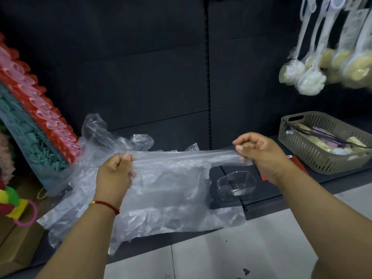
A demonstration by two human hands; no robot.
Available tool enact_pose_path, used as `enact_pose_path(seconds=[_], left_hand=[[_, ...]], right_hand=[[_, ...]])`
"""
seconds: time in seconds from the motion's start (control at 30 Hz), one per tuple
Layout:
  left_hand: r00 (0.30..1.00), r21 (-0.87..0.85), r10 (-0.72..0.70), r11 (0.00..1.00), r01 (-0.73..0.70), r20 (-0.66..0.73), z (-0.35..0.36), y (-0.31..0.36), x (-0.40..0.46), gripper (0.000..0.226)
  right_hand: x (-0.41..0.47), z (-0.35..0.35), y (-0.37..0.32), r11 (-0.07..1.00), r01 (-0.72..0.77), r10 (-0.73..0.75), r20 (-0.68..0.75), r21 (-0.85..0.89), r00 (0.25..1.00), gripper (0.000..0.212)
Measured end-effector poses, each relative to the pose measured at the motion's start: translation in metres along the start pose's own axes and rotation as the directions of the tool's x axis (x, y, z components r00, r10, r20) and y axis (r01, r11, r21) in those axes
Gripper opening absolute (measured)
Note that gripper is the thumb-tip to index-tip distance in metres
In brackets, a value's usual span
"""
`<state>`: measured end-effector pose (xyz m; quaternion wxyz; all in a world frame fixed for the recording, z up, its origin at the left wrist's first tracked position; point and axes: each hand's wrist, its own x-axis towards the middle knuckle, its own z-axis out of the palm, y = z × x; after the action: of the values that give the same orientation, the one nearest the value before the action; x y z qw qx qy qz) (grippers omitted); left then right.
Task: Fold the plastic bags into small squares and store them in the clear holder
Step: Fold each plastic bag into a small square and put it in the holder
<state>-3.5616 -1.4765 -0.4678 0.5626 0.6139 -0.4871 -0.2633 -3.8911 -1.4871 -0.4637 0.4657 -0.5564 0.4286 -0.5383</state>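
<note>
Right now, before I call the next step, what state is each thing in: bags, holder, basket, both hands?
plastic bag: unfolded, stretched flat between both hands by its top edge
left hand: pinching the bag's left corner
right hand: pinching the bag's right corner
clear holder: upright, open on top, looks empty
other plastic bags: loose, crumpled, unfolded
slatted basket: upright, partly filled

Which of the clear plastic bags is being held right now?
The large clear plastic bag stretched between left hand and right hand; the crumpled clear bags behind lie untouched.
</note>
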Motion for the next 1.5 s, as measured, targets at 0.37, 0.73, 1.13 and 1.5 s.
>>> enact_pose_path(seconds=[0.37, 0.73, 1.13, 1.5], left_hand=[[0.995, -0.202, -0.095, 0.975, 0.092, -0.004, 0.009, 0.011, -0.008, 0.028], [0.992, -0.207, -0.120, 0.970, 0.124, 0.033, 0.029, 0.015, -0.017, 0.034], [0.888, -0.079, -0.340, 0.921, 0.381, 0.311, 0.046, 0.016, -0.036, 0.025], [0.933, -0.309, -0.175, 0.911, 0.275, 0.313, 0.044, 0.029, -0.039, 0.029]], right_hand=[[0.015, 0.010, 0.004, 0.731, 0.005, 0.105, -0.120, 0.682, 0.987, 0.069], [0.001, 0.058, 0.016, 0.959, -0.261, 0.274, 0.129, -0.106, 0.953, 0.039], [0.005, 0.038, 0.012, 0.972, -0.157, 0.123, -0.189, -0.177, 0.974, 0.025], [-0.001, 0.024, -0.003, 0.972, -0.050, -0.018, -0.286, -0.230, 0.958, 0.023]])
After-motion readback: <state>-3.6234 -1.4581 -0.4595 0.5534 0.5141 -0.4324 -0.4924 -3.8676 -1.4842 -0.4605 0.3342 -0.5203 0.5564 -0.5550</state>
